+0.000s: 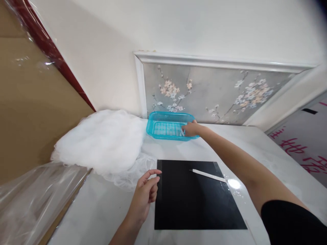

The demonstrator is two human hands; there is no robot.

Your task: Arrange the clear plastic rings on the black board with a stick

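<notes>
My right hand (191,129) reaches into the right end of a translucent blue plastic basket (171,137) with a slotted bottom. Its fingers are closed, and a small pale thing (182,132) shows at their tips, too small to name. My left hand (147,189) hovers by the left edge of a black square sheet (194,204). There the thumb and index finger are a little apart with nothing between them, and the other fingers curl in. A white pencil-like stick (208,175) with a dark tip lies across the upper right of the sheet.
A heap of fluffy white filling (102,139) sits at the left on the white marbled tabletop (102,207). Clear plastic film (38,194) and brown cardboard (30,85) stand beyond it. A framed floral panel (204,92) is on the wall behind the basket.
</notes>
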